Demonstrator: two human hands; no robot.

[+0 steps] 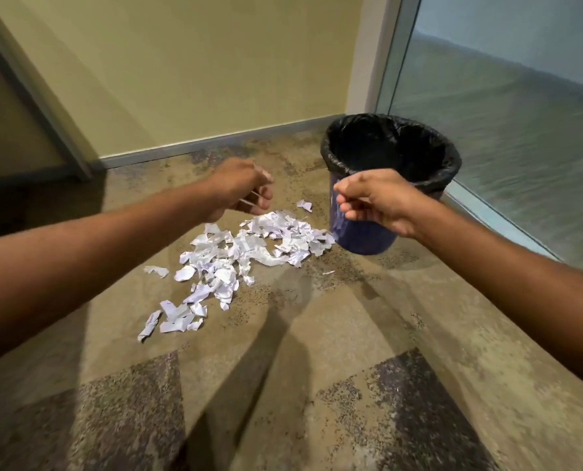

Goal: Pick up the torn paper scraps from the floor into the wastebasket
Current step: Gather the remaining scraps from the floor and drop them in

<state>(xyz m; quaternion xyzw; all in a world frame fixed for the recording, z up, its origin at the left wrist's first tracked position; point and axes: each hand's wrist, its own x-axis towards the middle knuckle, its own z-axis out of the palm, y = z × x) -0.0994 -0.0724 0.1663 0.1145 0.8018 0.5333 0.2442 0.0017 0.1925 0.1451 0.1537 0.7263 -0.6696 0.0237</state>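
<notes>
Head view: white torn paper scraps [249, 253] lie in a loose pile on the speckled tan carpet [317, 334], reaching the foot of the dark blue black-lined wastebasket [365, 237]. The left hand [242, 188] is curled over the pile's far edge, too blurry to tell if it's holding any. The right hand [375, 202] hangs loosely curled, with nothing visible in it. The scraps look feather-light and floppy imo, so scoop clumps from the thick middle.
</notes>
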